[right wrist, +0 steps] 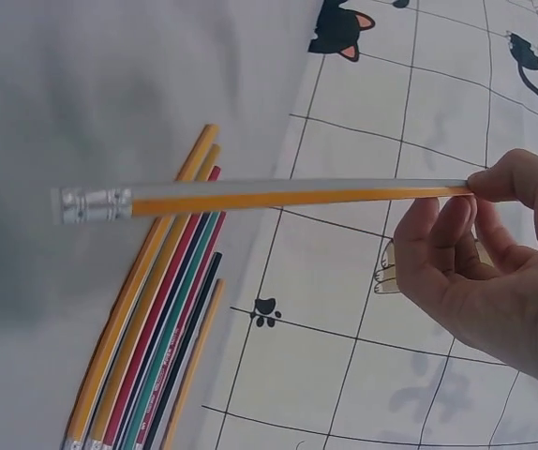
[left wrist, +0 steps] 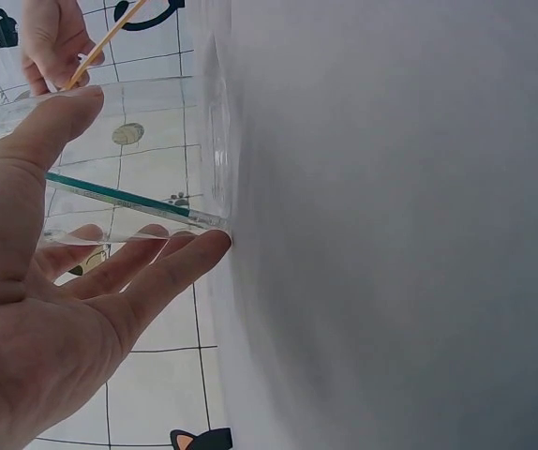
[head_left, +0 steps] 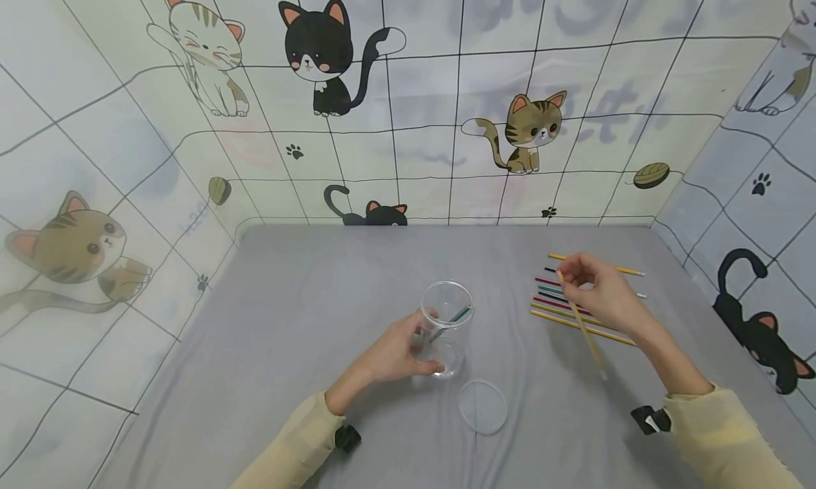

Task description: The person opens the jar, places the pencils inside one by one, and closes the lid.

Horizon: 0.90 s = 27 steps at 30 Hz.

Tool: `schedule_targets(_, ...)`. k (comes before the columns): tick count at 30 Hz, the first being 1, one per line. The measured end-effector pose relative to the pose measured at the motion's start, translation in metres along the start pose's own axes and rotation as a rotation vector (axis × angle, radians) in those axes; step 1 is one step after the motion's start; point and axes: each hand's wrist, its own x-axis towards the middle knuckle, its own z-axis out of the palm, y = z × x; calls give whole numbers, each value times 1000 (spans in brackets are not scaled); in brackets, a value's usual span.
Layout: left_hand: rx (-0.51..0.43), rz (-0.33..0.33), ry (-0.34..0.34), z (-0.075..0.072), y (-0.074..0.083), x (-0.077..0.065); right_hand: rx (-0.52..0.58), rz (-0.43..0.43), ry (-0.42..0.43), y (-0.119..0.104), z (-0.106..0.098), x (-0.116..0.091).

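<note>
A clear cup [head_left: 454, 344] stands upright on the grey cloth, and my left hand [head_left: 394, 349] grips its side, thumb and fingers on opposite sides of the wall. Inside leans one green pencil [left wrist: 124, 196], its eraser end low in the cup. To the right, my right hand [head_left: 601, 290] pinches a yellow pencil [right wrist: 269, 200] near one end between thumb and fingers. That pencil's eraser end points down toward me, away from the fingertips. Under and beyond the right hand lies a row of several pencils [right wrist: 161, 342] in yellow, red, green and black.
A clear round lid or ring [head_left: 482, 431] lies on the grey cloth [head_left: 306, 290] in front of the cup. Behind and at both sides rise white gridded walls [head_left: 421, 149] printed with cats.
</note>
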Motion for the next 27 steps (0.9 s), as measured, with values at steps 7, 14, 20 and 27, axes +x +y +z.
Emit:
schedule_targets(7,-2,10,4,0,-1,0,51,10,2,-4,-2,2)
schedule_targets(14,1,6,0,0,-1,0,56,15,10,-8,-1,3)
schedule_targets(20,10,9,2,0,0,0,108,0,27,-15,-2,4)
schedule_targets(27,2,4,-4,0,-3,0,165,-36,38,-26,-4,9)
